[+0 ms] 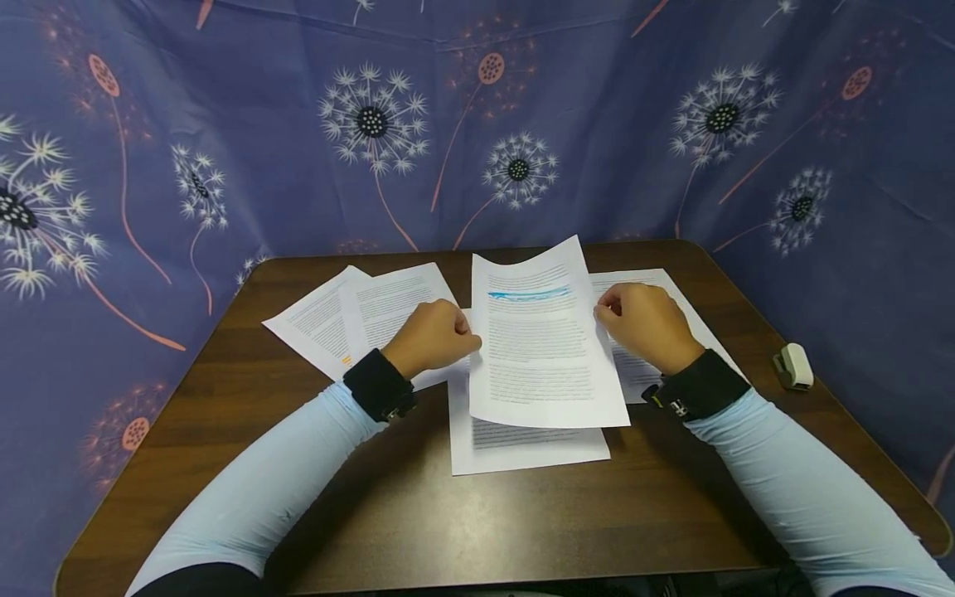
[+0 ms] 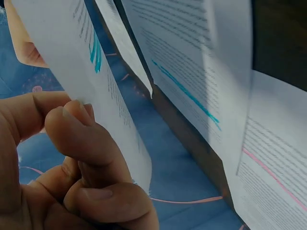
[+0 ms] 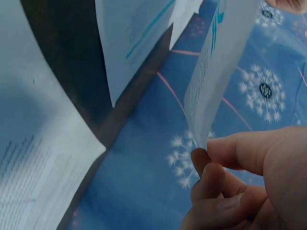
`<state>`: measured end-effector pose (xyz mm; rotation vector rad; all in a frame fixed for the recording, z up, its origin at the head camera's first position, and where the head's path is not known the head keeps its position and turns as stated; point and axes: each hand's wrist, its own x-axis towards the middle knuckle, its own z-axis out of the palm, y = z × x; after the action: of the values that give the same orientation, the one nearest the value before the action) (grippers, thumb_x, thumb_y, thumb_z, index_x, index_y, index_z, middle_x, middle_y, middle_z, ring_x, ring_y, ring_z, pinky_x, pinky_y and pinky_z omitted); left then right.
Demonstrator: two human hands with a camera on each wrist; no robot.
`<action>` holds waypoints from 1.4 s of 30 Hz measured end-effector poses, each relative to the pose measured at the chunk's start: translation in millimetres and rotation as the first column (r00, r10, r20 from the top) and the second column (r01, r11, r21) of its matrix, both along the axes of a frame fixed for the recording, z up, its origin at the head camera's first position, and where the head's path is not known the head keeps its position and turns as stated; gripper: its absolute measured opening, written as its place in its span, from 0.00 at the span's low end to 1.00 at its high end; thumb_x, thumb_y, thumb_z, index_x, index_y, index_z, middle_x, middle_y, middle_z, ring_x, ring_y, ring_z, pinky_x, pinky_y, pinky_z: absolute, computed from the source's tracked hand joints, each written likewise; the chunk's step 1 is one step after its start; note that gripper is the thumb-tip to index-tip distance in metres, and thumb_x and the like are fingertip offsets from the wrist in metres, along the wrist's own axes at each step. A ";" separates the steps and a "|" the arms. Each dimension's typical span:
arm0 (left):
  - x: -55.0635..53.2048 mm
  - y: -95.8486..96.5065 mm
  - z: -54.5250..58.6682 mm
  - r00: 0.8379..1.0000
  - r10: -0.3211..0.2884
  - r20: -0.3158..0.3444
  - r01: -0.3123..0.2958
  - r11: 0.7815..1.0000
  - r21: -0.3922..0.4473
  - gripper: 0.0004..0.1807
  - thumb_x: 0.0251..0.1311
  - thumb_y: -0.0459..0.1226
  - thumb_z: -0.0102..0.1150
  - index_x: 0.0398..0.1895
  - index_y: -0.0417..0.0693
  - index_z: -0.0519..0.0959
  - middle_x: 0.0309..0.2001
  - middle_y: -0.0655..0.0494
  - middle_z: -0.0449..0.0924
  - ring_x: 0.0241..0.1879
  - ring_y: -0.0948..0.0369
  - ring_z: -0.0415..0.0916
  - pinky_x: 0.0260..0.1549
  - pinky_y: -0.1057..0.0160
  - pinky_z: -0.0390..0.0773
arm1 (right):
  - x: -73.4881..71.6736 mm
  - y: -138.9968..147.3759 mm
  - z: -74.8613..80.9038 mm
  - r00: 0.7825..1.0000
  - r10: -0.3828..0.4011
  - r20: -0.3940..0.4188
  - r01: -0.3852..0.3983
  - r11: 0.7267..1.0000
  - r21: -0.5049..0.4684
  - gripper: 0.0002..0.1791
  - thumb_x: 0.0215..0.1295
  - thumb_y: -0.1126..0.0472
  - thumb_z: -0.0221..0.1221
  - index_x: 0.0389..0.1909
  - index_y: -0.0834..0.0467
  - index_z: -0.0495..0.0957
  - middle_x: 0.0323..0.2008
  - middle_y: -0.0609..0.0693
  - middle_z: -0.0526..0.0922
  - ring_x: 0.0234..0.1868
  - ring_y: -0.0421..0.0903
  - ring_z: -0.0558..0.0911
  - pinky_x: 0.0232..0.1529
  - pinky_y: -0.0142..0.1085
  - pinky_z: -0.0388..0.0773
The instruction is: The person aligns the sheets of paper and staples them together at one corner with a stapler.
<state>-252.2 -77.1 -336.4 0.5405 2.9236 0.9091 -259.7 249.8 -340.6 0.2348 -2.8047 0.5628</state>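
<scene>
A printed sheet of paper (image 1: 533,356) with a blue highlighted line near its top is held up over the middle of the table, its top edge bowed. My left hand (image 1: 436,338) pinches its left edge between thumb and fingers. At the opposite edge, my right hand (image 1: 645,323) pinches the paper, thumb against curled fingers, as the right wrist view shows. Beneath the raised sheet lies another printed page (image 1: 530,452), mostly covered. In the left wrist view, a lying page has a blue stroke (image 2: 187,96) and another a pink line (image 2: 276,175).
Two overlapping printed sheets (image 1: 313,323) lie to the left, one with an orange mark. Another sheet (image 1: 634,377) lies under the right hand. Near the right edge of the brown table (image 1: 358,522) sits a small white-and-grey object (image 1: 795,366). Behind hangs a blue dandelion-print cloth (image 1: 597,124).
</scene>
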 end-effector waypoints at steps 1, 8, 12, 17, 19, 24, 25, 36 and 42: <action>1.7 -1.9 -0.2 1.000 -0.001 0.003 0.001 1.000 -0.009 0.21 0.56 0.39 0.61 0.07 0.52 0.69 0.11 0.63 0.57 0.14 0.65 0.54 0.16 0.66 0.50 | 0.2 -2.1 -1.0 1.000 0.002 0.005 -0.002 1.000 0.004 0.10 0.69 0.57 0.59 0.36 0.56 0.87 0.28 0.51 0.83 0.29 0.50 0.76 0.26 0.41 0.67; 12.6 -13.3 -2.2 0.998 -0.008 0.056 0.011 0.998 -0.064 0.17 0.59 0.41 0.64 0.13 0.48 0.83 0.11 0.61 0.64 0.15 0.63 0.61 0.15 0.66 0.56 | 4.4 -15.1 -6.4 0.997 0.012 0.080 -0.013 1.000 0.017 0.10 0.70 0.56 0.60 0.40 0.57 0.87 0.29 0.51 0.83 0.30 0.50 0.77 0.27 0.40 0.69; 16.9 -19.0 -6.5 0.995 -0.031 0.100 0.041 0.994 -0.103 0.15 0.60 0.41 0.64 0.18 0.44 0.87 0.11 0.59 0.69 0.14 0.63 0.65 0.14 0.67 0.58 | 6.3 -20.4 -12.1 0.995 0.017 0.097 -0.020 0.999 0.034 0.10 0.70 0.55 0.61 0.41 0.57 0.86 0.30 0.51 0.83 0.29 0.49 0.77 0.26 0.40 0.70; 19.0 -21.5 -15.5 0.981 -0.029 0.194 0.058 0.987 -0.147 0.13 0.61 0.42 0.66 0.23 0.46 0.89 0.16 0.56 0.81 0.15 0.60 0.75 0.14 0.67 0.65 | 7.4 -26.5 -21.0 0.993 0.034 0.110 -0.041 0.997 0.062 0.09 0.70 0.55 0.62 0.38 0.56 0.86 0.28 0.50 0.83 0.28 0.49 0.77 0.25 0.40 0.70; 19.9 -21.0 -18.3 0.974 -0.022 0.224 0.061 0.984 -0.166 0.12 0.61 0.43 0.66 0.24 0.47 0.89 0.18 0.55 0.82 0.17 0.60 0.78 0.15 0.67 0.67 | 7.8 -28.4 -24.3 0.993 0.043 0.113 -0.051 0.996 0.070 0.09 0.70 0.55 0.63 0.38 0.57 0.86 0.28 0.50 0.84 0.28 0.49 0.78 0.25 0.39 0.71; 21.5 -19.3 -23.1 0.963 -0.013 0.269 0.072 0.975 -0.209 0.09 0.60 0.42 0.67 0.24 0.49 0.86 0.19 0.56 0.83 0.18 0.60 0.80 0.17 0.66 0.71 | 8.2 -30.8 -31.1 0.992 0.057 0.114 -0.069 0.992 0.102 0.10 0.69 0.55 0.64 0.38 0.58 0.87 0.30 0.50 0.85 0.28 0.48 0.79 0.26 0.39 0.72; 21.6 -19.2 -23.9 0.961 -0.014 0.275 0.075 0.974 -0.216 0.09 0.60 0.42 0.68 0.25 0.49 0.86 0.19 0.56 0.83 0.18 0.60 0.80 0.18 0.66 0.72 | 8.2 -31.0 -32.2 0.992 0.060 0.115 -0.072 0.992 0.107 0.10 0.69 0.55 0.64 0.38 0.58 0.87 0.30 0.50 0.85 0.28 0.48 0.78 0.27 0.39 0.71; 22.5 -20.5 -27.7 0.947 -0.003 0.322 0.078 0.972 -0.220 0.08 0.60 0.41 0.69 0.28 0.47 0.87 0.21 0.55 0.84 0.20 0.59 0.81 0.19 0.66 0.75 | 7.4 -31.5 -39.5 0.988 0.068 0.137 -0.089 0.984 0.155 0.11 0.69 0.55 0.63 0.40 0.59 0.88 0.30 0.50 0.85 0.26 0.47 0.78 0.25 0.38 0.69; 22.8 -19.7 -30.5 0.944 -0.003 0.331 0.085 0.969 -0.233 0.08 0.61 0.41 0.70 0.29 0.46 0.87 0.21 0.55 0.83 0.21 0.58 0.80 0.21 0.65 0.76 | 6.0 -31.5 -43.3 0.988 0.063 0.140 -0.087 0.981 0.172 0.11 0.68 0.56 0.64 0.39 0.59 0.88 0.29 0.50 0.85 0.25 0.47 0.77 0.24 0.38 0.69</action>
<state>-229.5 -96.8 -367.0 0.3925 2.6523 0.5564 -253.7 218.3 -383.9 0.3521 -2.9905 0.3552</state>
